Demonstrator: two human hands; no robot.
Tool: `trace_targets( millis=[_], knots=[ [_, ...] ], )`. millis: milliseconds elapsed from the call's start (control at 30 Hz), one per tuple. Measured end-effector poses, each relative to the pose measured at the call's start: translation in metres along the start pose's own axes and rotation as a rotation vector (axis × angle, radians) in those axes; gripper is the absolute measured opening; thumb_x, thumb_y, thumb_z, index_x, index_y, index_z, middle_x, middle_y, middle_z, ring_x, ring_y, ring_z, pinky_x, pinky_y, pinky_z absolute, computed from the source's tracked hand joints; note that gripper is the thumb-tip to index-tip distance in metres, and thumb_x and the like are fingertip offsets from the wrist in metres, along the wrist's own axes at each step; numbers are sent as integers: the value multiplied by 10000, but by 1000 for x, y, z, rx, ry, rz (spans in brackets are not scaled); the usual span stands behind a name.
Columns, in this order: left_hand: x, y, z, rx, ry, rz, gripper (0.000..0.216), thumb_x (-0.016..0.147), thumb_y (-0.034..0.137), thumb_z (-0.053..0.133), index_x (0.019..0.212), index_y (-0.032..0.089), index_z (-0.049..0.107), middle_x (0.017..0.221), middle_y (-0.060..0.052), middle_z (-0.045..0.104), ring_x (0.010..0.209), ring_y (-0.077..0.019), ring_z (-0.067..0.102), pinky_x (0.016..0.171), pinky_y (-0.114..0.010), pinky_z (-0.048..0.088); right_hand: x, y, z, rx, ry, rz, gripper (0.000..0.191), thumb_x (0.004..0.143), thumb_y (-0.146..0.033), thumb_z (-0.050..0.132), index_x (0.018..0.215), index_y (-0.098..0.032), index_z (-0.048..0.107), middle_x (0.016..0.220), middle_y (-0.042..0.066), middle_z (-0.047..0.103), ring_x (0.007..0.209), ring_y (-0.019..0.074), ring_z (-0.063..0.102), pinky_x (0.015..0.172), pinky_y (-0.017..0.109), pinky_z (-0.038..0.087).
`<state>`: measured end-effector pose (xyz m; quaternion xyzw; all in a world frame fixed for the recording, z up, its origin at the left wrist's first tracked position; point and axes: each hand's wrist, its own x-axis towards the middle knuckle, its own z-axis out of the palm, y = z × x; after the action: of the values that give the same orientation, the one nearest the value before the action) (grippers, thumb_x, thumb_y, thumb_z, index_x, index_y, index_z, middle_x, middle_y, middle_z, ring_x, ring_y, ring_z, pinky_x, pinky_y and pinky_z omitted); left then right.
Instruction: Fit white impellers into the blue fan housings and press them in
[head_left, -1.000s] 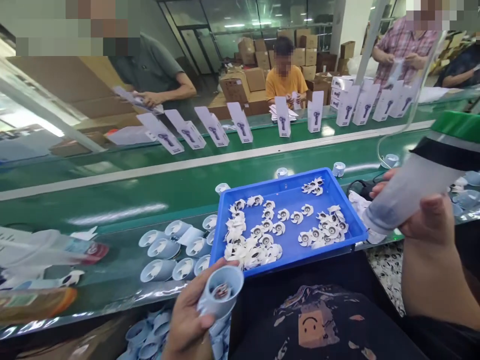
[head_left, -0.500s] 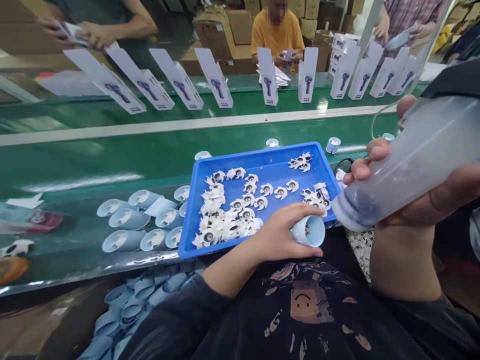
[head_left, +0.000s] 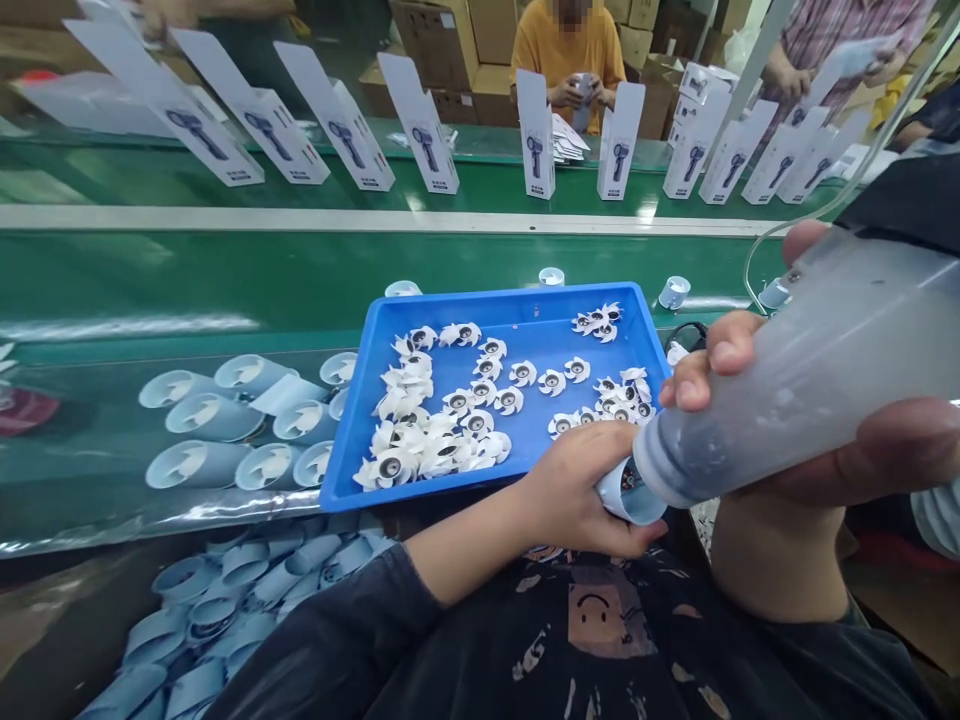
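My left hand (head_left: 574,490) is closed round a small light-blue fan housing (head_left: 628,493), held in front of my chest with its open mouth facing right. My right hand (head_left: 840,430) grips a large translucent dispenser tube (head_left: 795,375) with a black cap and a thin clear hose. The tube's nozzle end touches the mouth of the housing. Just beyond my hands lies a blue tray (head_left: 517,308) holding several white fan impellers (head_left: 427,440).
Several light-blue housings (head_left: 225,420) lie left of the tray, and more fill a bin (head_left: 225,610) below the bench edge. A green conveyor belt (head_left: 225,270) carries white product boxes (head_left: 536,135). Other people work on its far side, among cardboard cartons.
My left hand has carried the housing from the lower left to the right, up to the tube's nozzle. My right hand lowered the tube toward it. The camera tilted down.
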<state>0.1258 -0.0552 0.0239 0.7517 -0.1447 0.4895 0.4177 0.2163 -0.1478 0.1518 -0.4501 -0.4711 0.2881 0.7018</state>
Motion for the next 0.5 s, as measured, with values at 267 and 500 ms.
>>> trace_targets(
  millis=[267,500],
  knots=[
    [-2,0,-1,-4,-6,-44,332,782,377,650,1024,166,565,819,-56,683,728,-194,670,659,-304,560,2,8,3,41,7,-27,702,738,-452,818,1354,-348,499,863,-15,619,697,165,626,625,308,553],
    [-10,-4,-12,-54,-212,-307,698,734,412,784,1315,163,489,1098,-116,696,967,-257,680,852,-385,564,6,4,-10,-51,140,-11,617,626,-526,878,1162,-339,635,883,-2,597,730,181,629,650,328,567]
  ],
)
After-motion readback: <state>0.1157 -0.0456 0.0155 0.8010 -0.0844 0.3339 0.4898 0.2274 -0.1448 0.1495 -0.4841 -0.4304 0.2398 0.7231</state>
